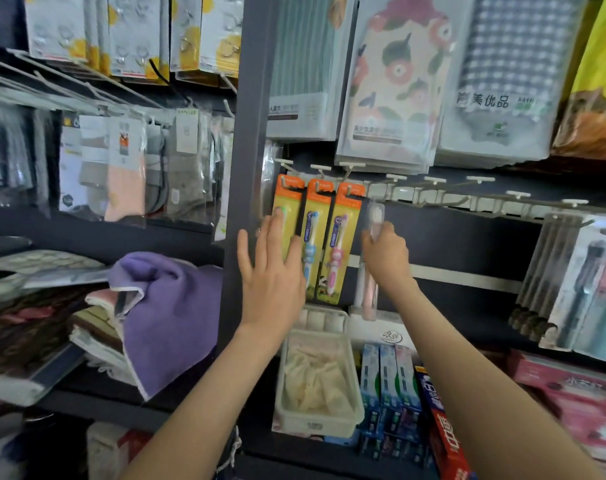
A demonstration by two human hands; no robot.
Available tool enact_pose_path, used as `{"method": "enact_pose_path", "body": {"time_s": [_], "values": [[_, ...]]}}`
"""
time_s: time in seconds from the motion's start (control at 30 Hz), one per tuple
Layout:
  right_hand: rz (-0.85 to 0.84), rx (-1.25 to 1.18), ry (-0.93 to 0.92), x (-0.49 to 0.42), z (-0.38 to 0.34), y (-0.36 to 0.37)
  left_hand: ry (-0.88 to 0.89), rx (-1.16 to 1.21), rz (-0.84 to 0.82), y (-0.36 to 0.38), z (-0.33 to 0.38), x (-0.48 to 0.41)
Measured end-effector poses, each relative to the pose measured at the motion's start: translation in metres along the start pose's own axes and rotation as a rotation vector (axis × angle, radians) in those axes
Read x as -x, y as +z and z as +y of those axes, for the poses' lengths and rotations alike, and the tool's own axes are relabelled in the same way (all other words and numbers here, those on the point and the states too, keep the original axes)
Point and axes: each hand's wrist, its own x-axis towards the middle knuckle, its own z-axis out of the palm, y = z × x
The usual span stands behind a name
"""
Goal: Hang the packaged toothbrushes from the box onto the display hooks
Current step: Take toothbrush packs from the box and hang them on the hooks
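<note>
On the display hooks (443, 199), three orange toothbrush packs (317, 237) hang at the left end; the left hand (270, 275) lies flat, fingers straight, on the leftmost. Under the next hook the right hand (386, 256), its grip curled, holds a clear toothbrush pack (376, 216), seemingly unhooked.

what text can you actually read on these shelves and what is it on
"美优品", first character unclear: gingham pack.
"美少女", rest blurred: floral pack.
Too blurred to read: toothbrush cards, toothpaste boxes, sock labels.
</note>
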Motion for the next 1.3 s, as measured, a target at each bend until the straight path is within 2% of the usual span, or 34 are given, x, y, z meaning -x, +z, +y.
{"method": "enact_pose_path", "body": {"time_s": [0.2, 0.4, 0.5, 0.63, 0.7, 0.8, 0.9, 1.0, 1.07, 1.23, 1.3], "values": [[-0.033, 0.037, 0.02, 0.018, 0.025, 0.003, 0.001, 0.128, -0.137, 0.0, 0.05, 0.043], [-0.108, -0.023, -0.113, 0.135, 0.101, -0.022, -0.03, 0.347, -0.351, -0.021, 0.122, 0.14], [-0.208, -0.086, -0.117, 0.218, 0.166, -0.029, -0.052, 0.41, -0.586, -0.03, 0.162, 0.216], [-0.413, -0.078, 0.009, 0.334, 0.275, -0.013, -0.067, 0.457, -0.893, -0.035, 0.197, 0.359], [-0.565, -0.059, 0.093, 0.395, 0.335, 0.003, -0.095, 0.462, -1.117, -0.041, 0.207, 0.434], [-0.859, 0.0, 0.29, 0.483, 0.422, 0.033, -0.181, 0.432, -1.555, -0.045, 0.209, 0.541], [-1.162, 0.141, 0.545, 0.562, 0.5, 0.071, -0.183, 0.428, -1.807, -0.041, 0.204, 0.631], [-1.368, 0.266, 0.65, 0.629, 0.563, 0.112, -0.133, 0.348, -1.92, -0.029, 0.201, 0.707], [-1.447, 0.352, 0.623, 0.665, 0.596, 0.14, -0.119, 0.305, -1.989, -0.019, 0.202, 0.749], [-1.514, 0.535, 0.416, 0.738, 0.651, 0.2, -0.086, 0.26, -2.082, 0.001, 0.211, 0.828], [-1.432, 0.63, 0.35, 0.76, 0.66, 0.215, -0.102, 0.244, -2.093, 0.004, 0.214, 0.848]]}}
